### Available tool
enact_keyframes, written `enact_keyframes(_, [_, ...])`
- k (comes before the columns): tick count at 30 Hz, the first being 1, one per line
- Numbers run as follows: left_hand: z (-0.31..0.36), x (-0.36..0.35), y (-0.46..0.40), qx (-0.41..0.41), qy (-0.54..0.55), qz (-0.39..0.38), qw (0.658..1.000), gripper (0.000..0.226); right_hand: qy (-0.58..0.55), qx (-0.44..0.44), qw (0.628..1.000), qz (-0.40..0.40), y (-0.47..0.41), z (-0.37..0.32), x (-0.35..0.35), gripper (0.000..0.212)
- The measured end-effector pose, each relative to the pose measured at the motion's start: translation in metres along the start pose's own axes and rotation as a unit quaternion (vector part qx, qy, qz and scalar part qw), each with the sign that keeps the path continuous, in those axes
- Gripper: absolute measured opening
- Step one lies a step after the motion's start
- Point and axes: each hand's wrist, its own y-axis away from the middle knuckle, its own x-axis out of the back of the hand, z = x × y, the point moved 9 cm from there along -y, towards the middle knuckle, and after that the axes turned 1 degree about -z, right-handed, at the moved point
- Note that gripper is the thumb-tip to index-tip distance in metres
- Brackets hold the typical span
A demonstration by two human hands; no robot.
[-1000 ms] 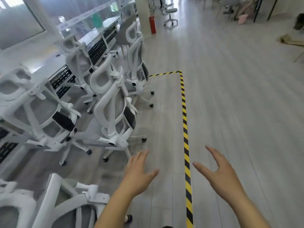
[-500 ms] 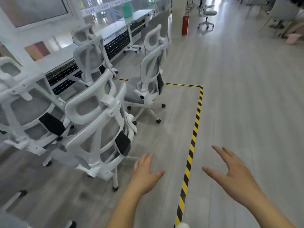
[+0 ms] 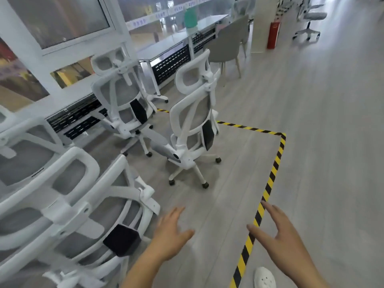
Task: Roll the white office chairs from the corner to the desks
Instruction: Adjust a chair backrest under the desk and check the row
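Both my hands were low in the frame, fingers spread and holding nothing: my left hand [image 3: 169, 233] at bottom centre, my right hand [image 3: 284, 238] to its right, over the striped floor tape [image 3: 276, 161]. The nearest white chair [image 3: 68, 206] filled the lower left, its tall back rising toward the upper left, just beside my left hand, which was clearly the nearer. A second chair [image 3: 193, 121] stood upright at frame centre, well apart, straight ahead. The tabletop [image 3: 176, 41] ran along the window at upper centre.
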Motion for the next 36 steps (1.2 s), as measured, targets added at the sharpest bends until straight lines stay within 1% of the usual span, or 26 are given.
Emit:
enact_keyframes(2, [0.025,0.011,-0.037,0.033,-0.003,0.022,0.999,0.075,0.010,0.014,0.999,-0.030,-0.063,-0.008,0.020,0.082])
enact_keyframes(5, [0.071,0.045,-0.088,0.036,0.015,0.085,0.996,0.074,0.017,0.041,0.996,-0.078,-0.151,-0.039,0.040,0.085])
enact_keyframes(8, [0.105,0.077,-0.126,0.043,0.038,0.143,0.988,0.068,0.048,0.077,0.989,-0.114,-0.231,-0.078,0.049,0.082])
enact_keyframes(11, [0.120,0.090,-0.158,0.057,0.085,0.173,0.980,0.058,0.073,0.110,0.982,-0.137,-0.303,-0.115,0.048,0.079])
enact_keyframes(14, [0.116,0.093,-0.207,0.094,0.165,0.205,0.960,0.062,0.096,0.144,0.972,-0.157,-0.376,-0.145,0.041,0.080])
enact_keyframes(18, [0.115,0.112,-0.287,0.126,0.262,0.261,0.920,0.068,0.108,0.174,0.966,-0.156,-0.465,-0.197,0.033,0.080])
enact_keyframes(20, [0.121,0.124,-0.326,0.139,0.312,0.282,0.896,0.070,0.110,0.180,0.963,-0.166,-0.507,-0.225,0.028,0.085])
enact_keyframes(23, [0.129,0.144,-0.374,0.143,0.400,0.310,0.850,0.072,0.095,0.187,0.961,-0.181,-0.565,-0.261,0.023,0.091])
enact_keyframes(25, [0.133,0.154,-0.407,0.157,0.454,0.313,0.819,0.074,0.085,0.184,0.964,-0.172,-0.608,-0.281,0.028,0.097])
enact_keyframes(26, [0.132,0.156,-0.424,0.170,0.485,0.314,0.799,0.076,0.083,0.175,0.967,-0.168,-0.631,-0.289,0.033,0.100])
enact_keyframes(28, [0.135,0.160,-0.440,0.170,0.533,0.329,0.761,0.081,0.080,0.172,0.966,-0.174,-0.664,-0.300,0.036,0.106])
enact_keyframes(31, [0.140,0.169,-0.463,0.172,0.546,0.376,0.729,0.087,0.085,0.195,0.954,-0.211,-0.719,-0.323,0.029,0.112])
enact_keyframes(33, [0.140,0.166,-0.473,0.181,0.558,0.399,0.704,0.088,0.108,0.205,0.942,-0.241,-0.756,-0.329,0.020,0.115])
enact_keyframes(36, [0.140,0.158,-0.479,0.197,0.567,0.448,0.662,0.088,0.161,0.252,0.906,-0.300,-0.793,-0.330,-0.001,0.118])
